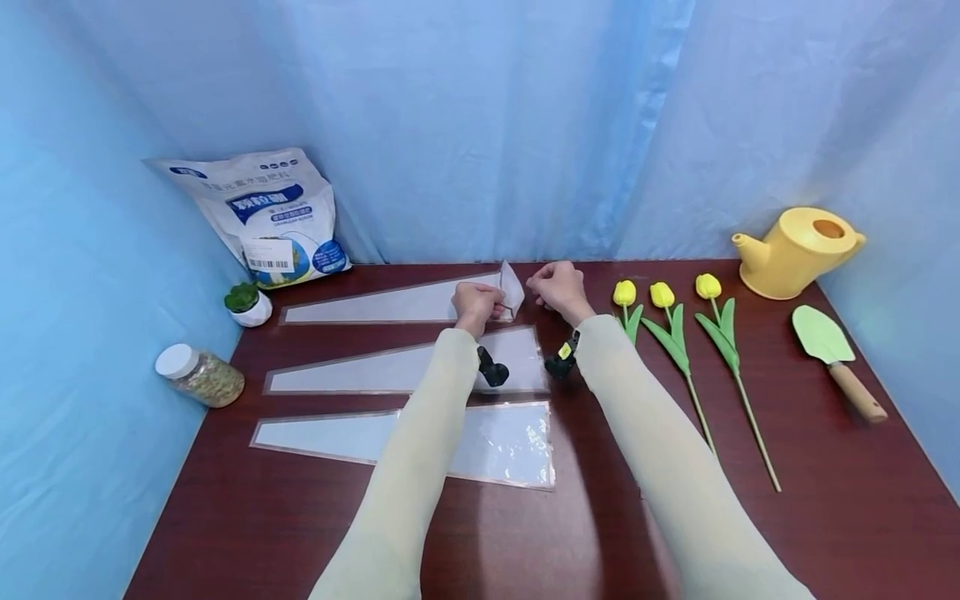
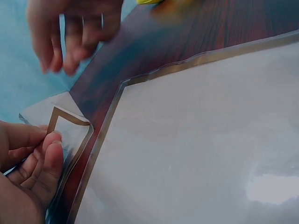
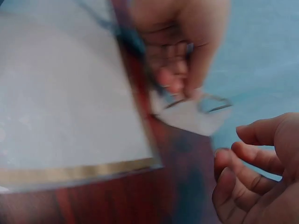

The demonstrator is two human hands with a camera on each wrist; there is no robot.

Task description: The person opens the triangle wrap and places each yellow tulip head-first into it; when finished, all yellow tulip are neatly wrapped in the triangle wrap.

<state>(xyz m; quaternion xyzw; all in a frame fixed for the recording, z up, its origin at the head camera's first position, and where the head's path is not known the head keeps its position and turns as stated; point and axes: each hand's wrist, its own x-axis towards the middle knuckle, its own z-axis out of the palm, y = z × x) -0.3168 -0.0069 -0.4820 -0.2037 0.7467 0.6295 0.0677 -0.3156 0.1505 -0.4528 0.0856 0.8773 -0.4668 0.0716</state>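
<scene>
The farthest of three long tapered flower sleeves (image 1: pixel 390 303), white with a gold-brown border, lies near the table's back edge. Its wide right end is lifted and partly spread. My left hand (image 1: pixel 476 304) pinches the border there between thumb and fingers; the left wrist view shows the folded corner (image 2: pixel 70 116) in that grip. To the right, my right hand (image 1: pixel 561 287) hovers apart from the sleeve, fingers loosely bent. Nothing shows between the right fingers (image 3: pixel 250 133) in the right wrist view. The middle sleeve (image 1: pixel 375 367) and the nearest sleeve (image 1: pixel 495 442) lie flat, partly under my left forearm.
Three yellow tulips (image 1: pixel 678 333) lie right of my right arm. Beyond them are a yellow watering can (image 1: pixel 795 258) and a green trowel (image 1: pixel 825 333). A fertilizer bag (image 1: pixel 270 217), a small potted plant (image 1: pixel 251 307) and a granule-filled jar (image 1: pixel 206 379) stand at left.
</scene>
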